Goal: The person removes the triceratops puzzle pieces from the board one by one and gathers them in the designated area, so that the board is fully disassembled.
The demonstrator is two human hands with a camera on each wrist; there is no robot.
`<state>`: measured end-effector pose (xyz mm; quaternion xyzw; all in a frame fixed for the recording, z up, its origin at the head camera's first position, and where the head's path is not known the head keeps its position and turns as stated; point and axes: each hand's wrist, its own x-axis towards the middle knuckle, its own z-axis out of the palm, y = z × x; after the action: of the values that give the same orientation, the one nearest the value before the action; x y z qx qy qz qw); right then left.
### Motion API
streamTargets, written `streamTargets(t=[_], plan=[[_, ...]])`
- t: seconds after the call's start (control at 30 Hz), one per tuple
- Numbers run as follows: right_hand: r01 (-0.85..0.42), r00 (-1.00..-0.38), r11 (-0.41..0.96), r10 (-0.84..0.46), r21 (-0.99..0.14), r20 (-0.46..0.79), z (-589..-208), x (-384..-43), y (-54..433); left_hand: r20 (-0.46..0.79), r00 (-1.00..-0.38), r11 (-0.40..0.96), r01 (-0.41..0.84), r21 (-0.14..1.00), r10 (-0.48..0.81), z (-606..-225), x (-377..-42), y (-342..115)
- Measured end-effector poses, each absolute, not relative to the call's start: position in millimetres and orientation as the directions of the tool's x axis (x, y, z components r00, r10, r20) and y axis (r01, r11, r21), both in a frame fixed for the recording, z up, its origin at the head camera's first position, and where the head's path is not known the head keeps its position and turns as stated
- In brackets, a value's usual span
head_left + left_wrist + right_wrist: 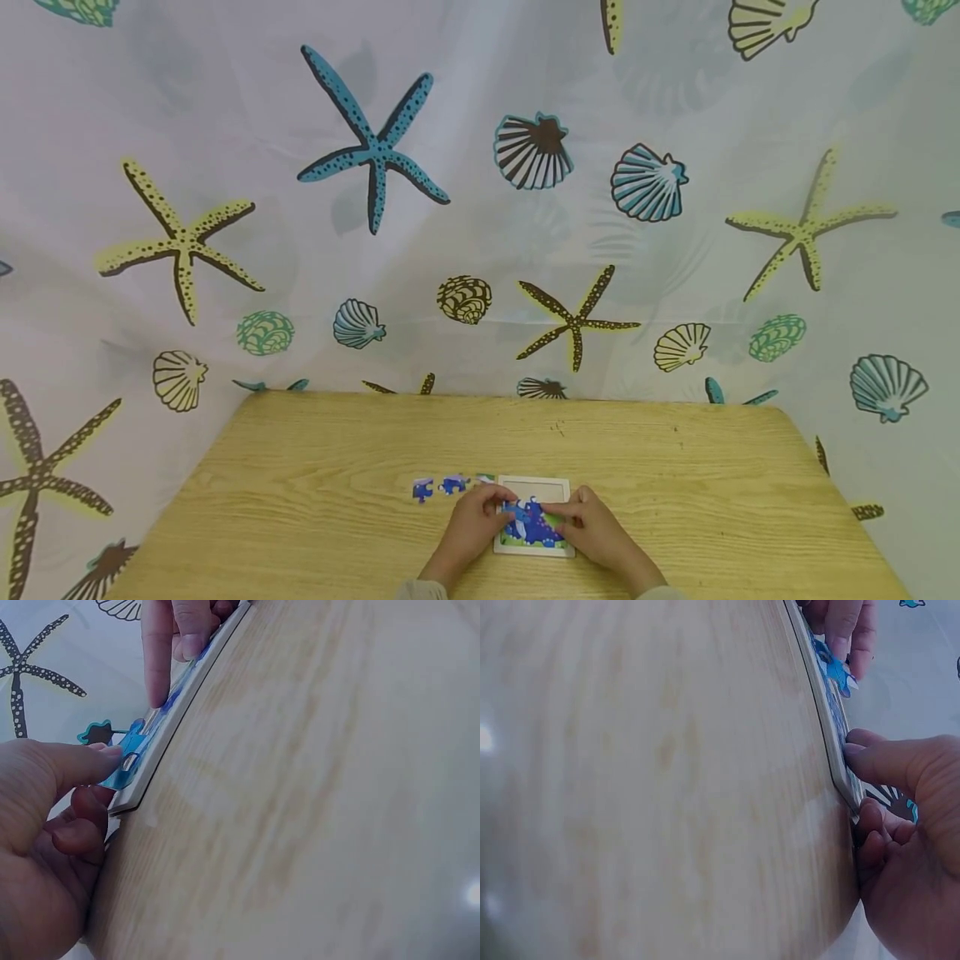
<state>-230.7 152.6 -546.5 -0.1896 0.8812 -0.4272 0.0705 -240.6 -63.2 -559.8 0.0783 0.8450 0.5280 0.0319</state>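
A small jigsaw puzzle [537, 528], blue with green along the bottom, lies in a pale-framed puzzle tray [534, 480]. My left hand [471, 522] pinches a light-blue puzzle piece [118, 777] between thumb and fingers, tilted over the tray's left part. My right hand [597, 527] holds the tray's right side, its thumb on top and its other fingers curled by the edge. Its index finger [157, 667] extends over the puzzle, the tip touching it. The tray's upper part shows a bare grey backing.
Loose puzzle pieces lie left of the tray: a blue one [423, 489], another blue one [453, 483] and a partly covered green one [484, 478]. The wooden table [315, 508] meets a patterned curtain [465, 242] at its back and sides.
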Motion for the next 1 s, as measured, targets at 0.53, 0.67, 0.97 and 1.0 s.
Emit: streamTargets(t=[0.53, 0.67, 0.97, 1.0], plan=[[-0.299, -0.911, 0.565, -0.41, -0.769, 0.053, -547, -229, 152, -0.057, -0.994, 0.239, -0.033, 0.97, 0.092, -565, -239, -88], [-0.293, -0.911, 0.562, -0.41, -0.774, 0.047, -549, -230, 152, -0.074, -0.995, 0.272, -0.052, 0.961, 0.073, -563, -236, -108], [-0.271, -0.921, 0.571, -0.388, -0.775, 0.036, -546, -229, 152, -0.056, -0.998, 0.287, -0.057, 0.956, -0.013, -566, -231, -158], [-0.271, -0.921, 0.571, -0.388, -0.775, 0.035, -546, -229, 152, -0.052, -0.998, 0.315, -0.056, 0.947, -0.021, -566, -230, -162]])
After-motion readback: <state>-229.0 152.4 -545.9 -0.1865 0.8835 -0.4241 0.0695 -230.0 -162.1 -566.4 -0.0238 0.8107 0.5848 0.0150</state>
